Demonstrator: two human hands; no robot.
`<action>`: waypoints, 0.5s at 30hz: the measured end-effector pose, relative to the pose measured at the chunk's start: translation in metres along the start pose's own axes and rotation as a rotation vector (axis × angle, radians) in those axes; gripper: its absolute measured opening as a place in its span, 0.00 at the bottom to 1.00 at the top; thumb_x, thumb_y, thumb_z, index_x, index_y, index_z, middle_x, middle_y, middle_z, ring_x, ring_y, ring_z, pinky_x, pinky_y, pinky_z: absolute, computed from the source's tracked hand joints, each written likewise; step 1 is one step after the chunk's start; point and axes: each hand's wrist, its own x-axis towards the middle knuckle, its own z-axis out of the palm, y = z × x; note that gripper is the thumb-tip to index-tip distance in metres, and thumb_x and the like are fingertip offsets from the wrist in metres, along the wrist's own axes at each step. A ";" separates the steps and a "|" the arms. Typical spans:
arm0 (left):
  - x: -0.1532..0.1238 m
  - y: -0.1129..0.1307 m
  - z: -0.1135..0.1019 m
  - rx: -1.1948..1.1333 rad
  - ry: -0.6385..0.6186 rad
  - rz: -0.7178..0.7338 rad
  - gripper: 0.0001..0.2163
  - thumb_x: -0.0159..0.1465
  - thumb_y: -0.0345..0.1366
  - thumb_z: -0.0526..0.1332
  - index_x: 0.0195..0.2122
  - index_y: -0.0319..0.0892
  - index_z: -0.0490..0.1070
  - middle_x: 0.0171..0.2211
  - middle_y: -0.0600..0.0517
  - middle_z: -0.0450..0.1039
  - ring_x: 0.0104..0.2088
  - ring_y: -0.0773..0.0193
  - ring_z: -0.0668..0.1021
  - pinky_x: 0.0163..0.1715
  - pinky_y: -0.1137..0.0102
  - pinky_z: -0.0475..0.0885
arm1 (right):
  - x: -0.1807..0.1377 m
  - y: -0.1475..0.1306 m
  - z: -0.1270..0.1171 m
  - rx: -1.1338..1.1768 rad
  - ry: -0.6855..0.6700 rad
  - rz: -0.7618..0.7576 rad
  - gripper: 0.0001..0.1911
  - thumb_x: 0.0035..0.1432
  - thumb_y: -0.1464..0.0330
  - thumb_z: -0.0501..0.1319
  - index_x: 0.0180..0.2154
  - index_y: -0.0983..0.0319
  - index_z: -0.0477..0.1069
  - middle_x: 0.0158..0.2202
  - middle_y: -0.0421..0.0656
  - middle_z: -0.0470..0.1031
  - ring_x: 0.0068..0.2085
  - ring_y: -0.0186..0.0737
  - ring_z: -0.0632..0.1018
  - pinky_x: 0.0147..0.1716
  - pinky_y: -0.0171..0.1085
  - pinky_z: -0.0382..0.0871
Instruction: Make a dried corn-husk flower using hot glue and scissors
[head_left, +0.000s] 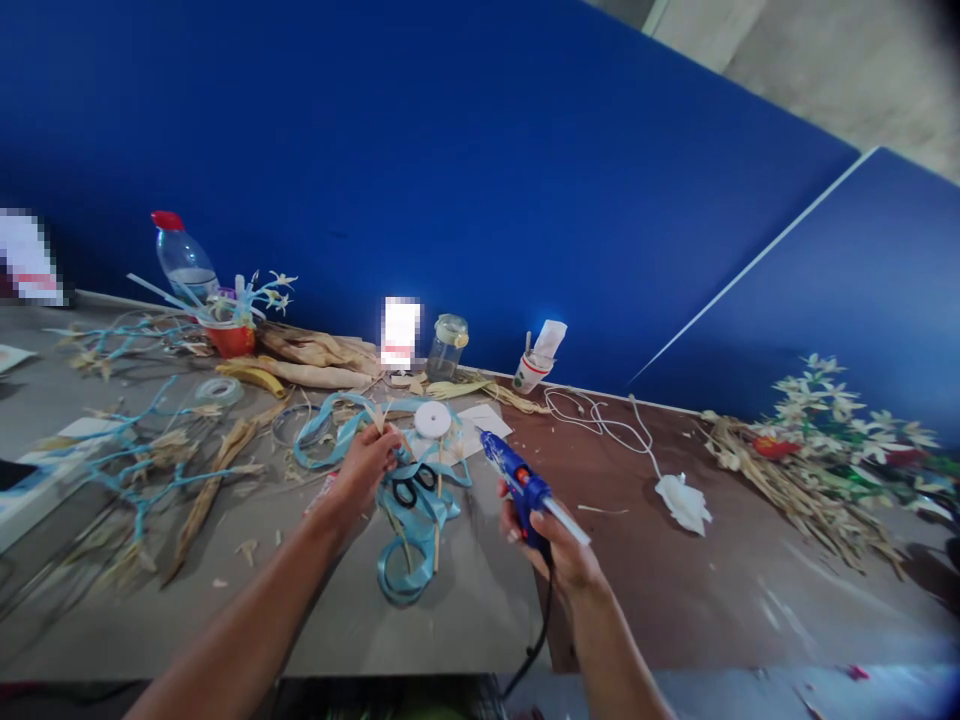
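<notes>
My right hand (551,545) is closed around a blue hot glue gun (517,480), nozzle aimed up and left, a white glue stick poking out of its back. My left hand (367,462) pinches a small dried straw piece (379,415) above a tangle of light blue ribbon (409,515). Black-handled scissors (412,485) lie among the ribbon just right of my left hand. A white round tape roll (433,420) sits just beyond.
Dried husks, blue-wrapped stems (135,470) and a red cup of straw flowers (232,335) crowd the left. A bottle (182,258), jar (448,345) and paper cup (534,368) stand by the blue wall. A white cord (600,420), white flower (684,502) and flower bundle (825,450) lie right.
</notes>
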 end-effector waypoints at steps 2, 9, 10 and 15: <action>-0.001 0.002 0.001 -0.014 0.008 -0.015 0.09 0.45 0.33 0.62 0.21 0.40 0.60 0.16 0.60 0.58 0.14 0.78 0.57 0.15 0.78 0.51 | 0.011 -0.001 0.018 0.138 -0.117 0.018 0.27 0.45 0.51 0.63 0.42 0.63 0.71 0.26 0.42 0.68 0.21 0.30 0.61 0.24 0.35 0.58; -0.002 0.004 -0.002 0.001 0.002 -0.003 0.07 0.47 0.33 0.61 0.20 0.40 0.62 0.16 0.60 0.59 0.15 0.77 0.59 0.16 0.78 0.53 | 0.036 0.020 0.040 0.095 -0.278 0.114 0.26 0.41 0.53 0.67 0.39 0.62 0.70 0.22 0.37 0.66 0.18 0.28 0.60 0.21 0.33 0.53; -0.002 0.003 -0.003 0.007 0.006 -0.005 0.07 0.47 0.33 0.61 0.21 0.40 0.62 0.16 0.60 0.59 0.15 0.77 0.59 0.16 0.78 0.52 | 0.037 0.025 0.038 0.047 -0.238 0.117 0.24 0.42 0.54 0.67 0.39 0.62 0.70 0.22 0.37 0.65 0.19 0.28 0.60 0.21 0.33 0.53; -0.001 0.002 -0.002 0.068 0.041 -0.020 0.07 0.45 0.32 0.63 0.20 0.39 0.63 0.15 0.60 0.57 0.15 0.77 0.59 0.15 0.77 0.51 | 0.037 0.044 0.029 -0.215 -0.052 0.128 0.23 0.44 0.53 0.65 0.38 0.61 0.69 0.26 0.39 0.68 0.21 0.29 0.63 0.21 0.33 0.58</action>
